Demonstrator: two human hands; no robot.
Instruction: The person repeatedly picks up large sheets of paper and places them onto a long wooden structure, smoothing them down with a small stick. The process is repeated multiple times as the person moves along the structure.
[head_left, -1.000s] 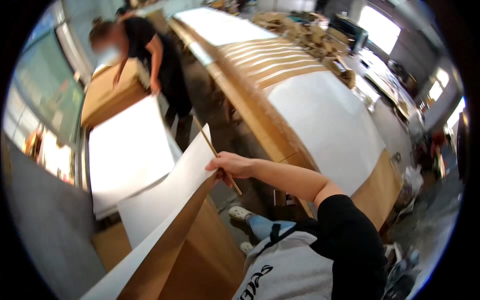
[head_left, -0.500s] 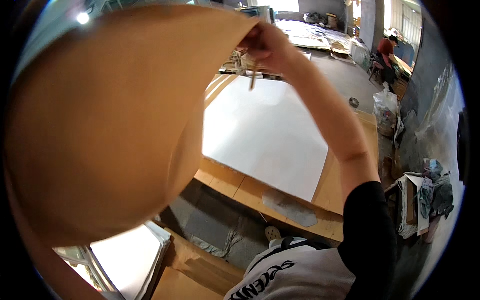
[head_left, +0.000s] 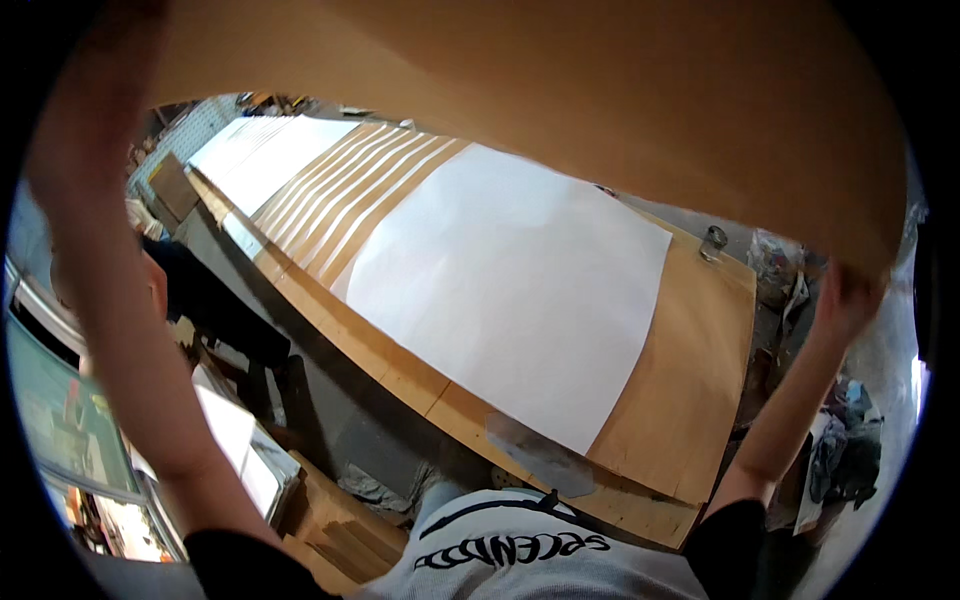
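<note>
Overhead, a large brown paper sheet [head_left: 560,90] spans the top of the view, held up between my raised hands. My left hand [head_left: 95,150] is at its left edge, dark and blurred, and looks closed on it. On the other side my right hand [head_left: 850,290] grips the sheet's lower right corner with the fingers wrapped and partly hidden. Below the sheet, a white sheet [head_left: 510,290] lies flat on brown paper covering the long wooden table [head_left: 400,370]. Left of it, white sheets overlap in a row with brown strips [head_left: 370,185] between them.
A translucent flat piece [head_left: 540,455] lies on the table's near edge. A glass jar [head_left: 713,243] stands at the right end. Another person's dark-clothed legs [head_left: 225,300] are at the left. Behind me to the lower left are stacked white sheets [head_left: 240,440]; cloths [head_left: 850,450] hang at the right.
The brown sheet has swung from my left side to above the table, stretched between both hands. My right hand has moved right and lower in view. The view has turned left, showing more table.
</note>
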